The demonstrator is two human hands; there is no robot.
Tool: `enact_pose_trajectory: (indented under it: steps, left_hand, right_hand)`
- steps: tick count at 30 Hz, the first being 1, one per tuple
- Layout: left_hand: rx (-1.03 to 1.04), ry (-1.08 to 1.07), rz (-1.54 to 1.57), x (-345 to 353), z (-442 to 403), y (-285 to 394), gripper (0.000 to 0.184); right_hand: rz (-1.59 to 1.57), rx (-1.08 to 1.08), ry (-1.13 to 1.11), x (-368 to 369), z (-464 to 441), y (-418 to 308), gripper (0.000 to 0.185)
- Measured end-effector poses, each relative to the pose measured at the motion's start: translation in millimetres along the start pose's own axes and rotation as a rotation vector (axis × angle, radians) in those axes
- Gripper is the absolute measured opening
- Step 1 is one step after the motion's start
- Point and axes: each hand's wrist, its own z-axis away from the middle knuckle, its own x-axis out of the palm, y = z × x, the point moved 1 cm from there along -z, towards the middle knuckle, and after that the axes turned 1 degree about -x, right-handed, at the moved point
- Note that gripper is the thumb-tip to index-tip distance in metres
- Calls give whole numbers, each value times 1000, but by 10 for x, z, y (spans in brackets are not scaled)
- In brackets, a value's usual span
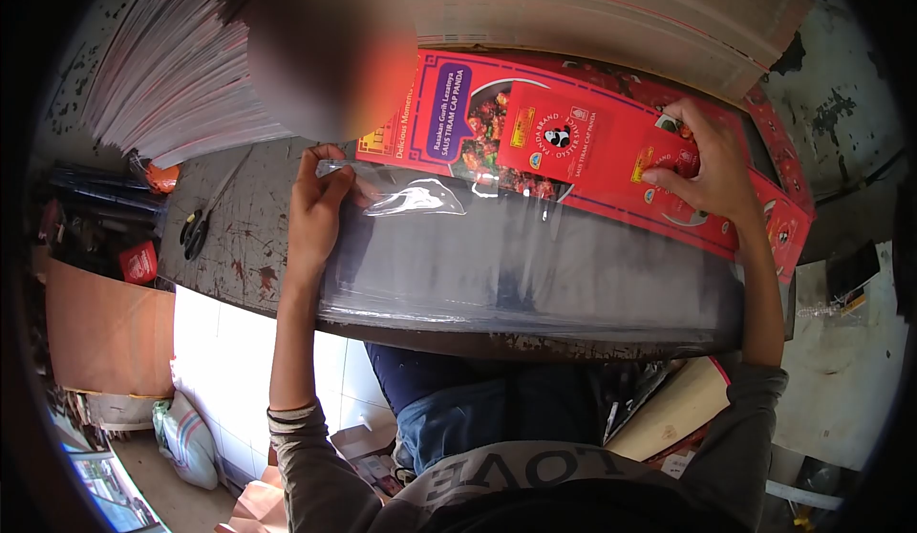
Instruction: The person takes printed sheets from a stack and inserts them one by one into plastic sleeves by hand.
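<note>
A long red printed carton sheet [611, 141] with panda and food pictures lies slanted across the dark worktable. Over its near edge and the table front spreads a stack of clear plastic film [535, 256]. My left hand [322, 199] is closed, its fingers pinching the film's upper left corner beside the carton's left end. With thumb and fingers apart, my right hand [707, 165] rests on the carton's right part; the thumb and fingertips press on its surface. More red printed pieces show beneath and beyond the carton at the right.
Black-handled scissors [198, 229] lie on the table's left side. A tall stack of sheets [191, 65] stands at the back left, brown cardboard [611, 3] at the back. A white sack [185, 440] is on the floor. A blurred patch hides part of the upper middle.
</note>
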Motion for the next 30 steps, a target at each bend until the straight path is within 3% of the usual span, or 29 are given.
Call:
enact_pose_trajectory:
  steps: [20, 30]
  left_hand:
    - [39, -39, 60, -7, 11, -31, 9]
    - [47, -12, 39, -18, 17, -47, 12]
  right_hand:
    - [-10, 57, -42, 24, 14, -9, 56]
    - [-5, -43, -31, 58, 71, -33, 57]
